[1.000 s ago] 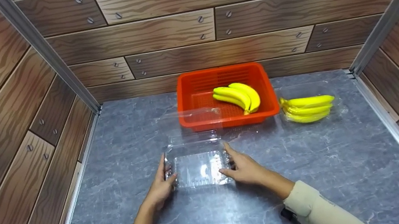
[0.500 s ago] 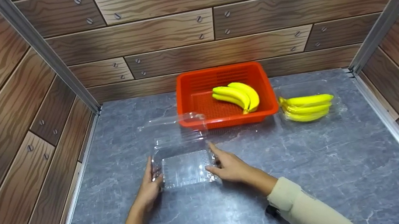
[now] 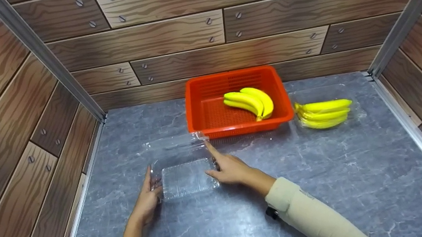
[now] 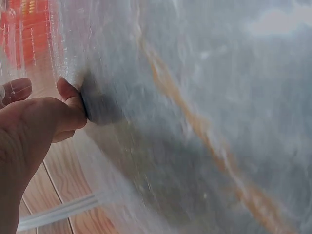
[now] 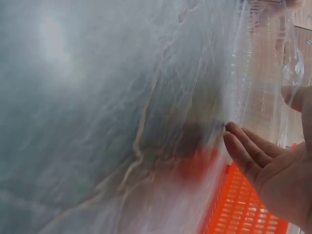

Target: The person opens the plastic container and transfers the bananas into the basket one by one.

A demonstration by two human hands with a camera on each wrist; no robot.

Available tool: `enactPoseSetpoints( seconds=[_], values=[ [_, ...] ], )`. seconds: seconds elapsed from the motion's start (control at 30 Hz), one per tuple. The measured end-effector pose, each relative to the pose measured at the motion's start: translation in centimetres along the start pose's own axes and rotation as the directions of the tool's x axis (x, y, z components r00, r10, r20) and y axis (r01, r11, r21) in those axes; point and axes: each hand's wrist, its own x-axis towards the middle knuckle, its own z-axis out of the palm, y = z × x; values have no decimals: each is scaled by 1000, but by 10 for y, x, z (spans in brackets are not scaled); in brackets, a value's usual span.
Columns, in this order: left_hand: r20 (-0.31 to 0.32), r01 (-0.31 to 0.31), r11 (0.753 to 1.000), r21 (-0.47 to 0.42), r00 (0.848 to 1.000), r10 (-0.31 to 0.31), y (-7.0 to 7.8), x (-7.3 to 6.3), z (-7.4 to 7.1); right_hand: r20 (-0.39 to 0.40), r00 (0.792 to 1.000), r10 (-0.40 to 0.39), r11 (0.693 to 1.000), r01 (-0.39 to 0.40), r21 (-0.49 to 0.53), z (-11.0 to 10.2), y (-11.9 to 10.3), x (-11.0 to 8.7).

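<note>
A clear plastic clamshell container (image 3: 190, 178) sits low over the grey tabletop, its lid (image 3: 170, 143) folded back on the far side. My left hand (image 3: 145, 202) grips the container's left side, with the thumb at the rim. In the left wrist view, that hand's fingertips (image 4: 73, 92) are right at the table surface. At the container's right side is my right hand (image 3: 232, 168), its index finger reaching toward the lid hinge. The right wrist view shows this hand's fingers (image 5: 246, 153) nearly straight and the thumb apart from them, beside the clear plastic wall.
Behind the container stands a red basket (image 3: 196, 128) with a bunch of bananas (image 3: 252, 102) inside. To its right, another clear container (image 3: 320, 93) holds more bananas (image 3: 324, 114). Wood-patterned walls (image 3: 171, 36) enclose the table at the back and both sides.
Both hands and the clear container have shifted left. The container's open lid has tipped lower toward the table at the back. The right hand's fingers have straightened, with the index finger extended.
</note>
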Motion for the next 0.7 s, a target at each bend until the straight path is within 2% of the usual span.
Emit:
enactPoseSetpoints(
  seconds=[0.2, 0.43, 0.7],
  values=[
    [-9, 7, 1000, -23, 1000, -7, -1, -2, -9, 6, 1000, -10, 1000, 10, -22, 6, -4, 12],
    [-26, 2, 1000, -20, 1000, -3, -1, 0, -19, -56, 994, -97, 995, 95, -29, 10, -8, 28],
    [-38, 14, 999, -41, 999, -16, -4, 5, -27, -39, 997, -70, 997, 69, -27, 9, -17, 44]
  ],
)
